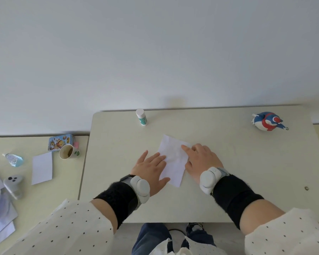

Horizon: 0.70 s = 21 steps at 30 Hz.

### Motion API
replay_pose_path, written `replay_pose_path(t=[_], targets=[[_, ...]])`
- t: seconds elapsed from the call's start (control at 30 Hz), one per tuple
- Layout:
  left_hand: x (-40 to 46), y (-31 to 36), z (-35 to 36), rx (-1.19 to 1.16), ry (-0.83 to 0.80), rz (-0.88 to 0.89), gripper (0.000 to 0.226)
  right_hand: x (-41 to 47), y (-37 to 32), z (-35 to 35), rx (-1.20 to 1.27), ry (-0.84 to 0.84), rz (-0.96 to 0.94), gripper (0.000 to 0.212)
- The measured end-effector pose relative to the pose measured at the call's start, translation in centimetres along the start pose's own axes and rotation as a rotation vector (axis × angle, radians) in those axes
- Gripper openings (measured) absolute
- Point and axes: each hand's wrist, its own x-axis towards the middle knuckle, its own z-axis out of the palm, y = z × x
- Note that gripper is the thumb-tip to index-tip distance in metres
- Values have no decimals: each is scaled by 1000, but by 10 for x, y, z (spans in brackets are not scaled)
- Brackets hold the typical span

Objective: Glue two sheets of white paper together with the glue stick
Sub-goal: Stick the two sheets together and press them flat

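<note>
A white paper (173,159) lies tilted on the pale table (228,162), near the middle. I cannot tell whether it is one sheet or two stacked. My left hand (151,170) lies flat on the paper's left edge, fingers spread. My right hand (201,159) presses flat on its right side, with the index finger stretched across the top. The glue stick (141,117), white-capped with a teal label, stands upright near the table's far edge, apart from both hands.
A blue, red and white toy figure (267,122) sits at the far right. On the lower table to the left are another white sheet (42,168), a paper cup (68,152), a picture tin (61,142), a game controller (13,184) and loose papers (0,218).
</note>
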Motion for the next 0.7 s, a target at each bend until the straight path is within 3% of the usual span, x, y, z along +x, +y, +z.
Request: replay_pose_path(t=[0.23,0.47,0.7], targets=[[-9,6,13,121,-24,44,70,-7,-3,21,-203,-159,-270,61],[-15,8,22,140,-20,-117,74,-21,-4,24,-302,-79,-179,67],[-7,9,23,42,6,-253,78,-29,-27,23,-176,-49,-74,74]])
